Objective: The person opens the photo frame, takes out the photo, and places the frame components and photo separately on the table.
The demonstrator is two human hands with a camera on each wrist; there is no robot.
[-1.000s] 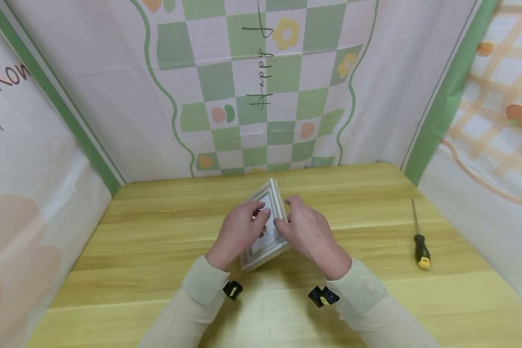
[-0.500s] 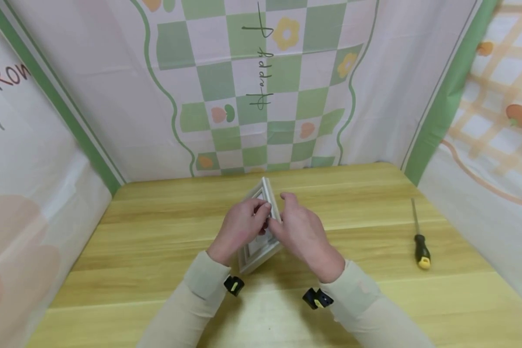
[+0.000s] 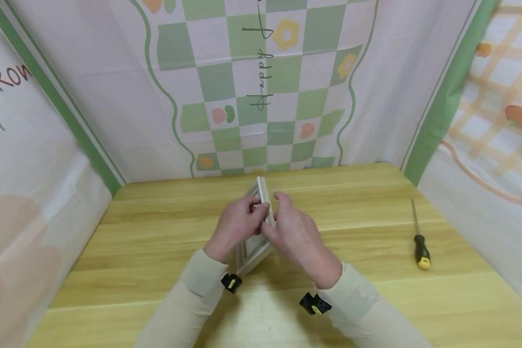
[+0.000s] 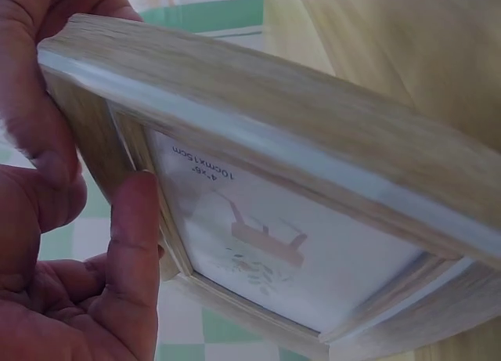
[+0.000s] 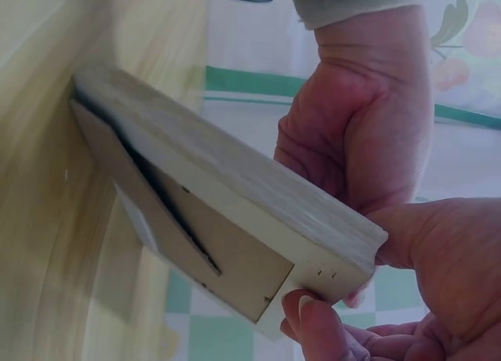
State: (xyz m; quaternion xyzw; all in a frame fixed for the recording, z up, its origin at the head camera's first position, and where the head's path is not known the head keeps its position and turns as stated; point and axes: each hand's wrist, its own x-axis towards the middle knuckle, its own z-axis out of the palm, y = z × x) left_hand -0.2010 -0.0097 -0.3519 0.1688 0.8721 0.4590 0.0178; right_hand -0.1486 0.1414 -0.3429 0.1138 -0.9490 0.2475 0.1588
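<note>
A whitish wood-grain picture frame (image 3: 266, 199) stands tilted between both hands, its lower end close over the table. Its front, in the left wrist view, bears a printed size sheet (image 4: 258, 228) marked 10cmx15cm. Across its back, the right wrist view shows a brown easel flap (image 5: 149, 189) lifted at a slant. My right hand (image 3: 297, 232) grips the right rail, thumb along the edge and a fingertip (image 5: 313, 310) on the back. Bent fingers of my left hand (image 3: 237, 224) hold that same rail from the front, one fingertip (image 4: 141, 185) against the inner moulding.
On the right of the wooden table (image 3: 156, 217) lies a screwdriver (image 3: 421, 249) with a black and yellow handle. Patterned curtains (image 3: 282, 77) hang behind and along both sides of the tabletop.
The frame has shifted left and turned more edge-on to the head view. My right hand has moved left with it, while the left hand has stayed nearly in place.
</note>
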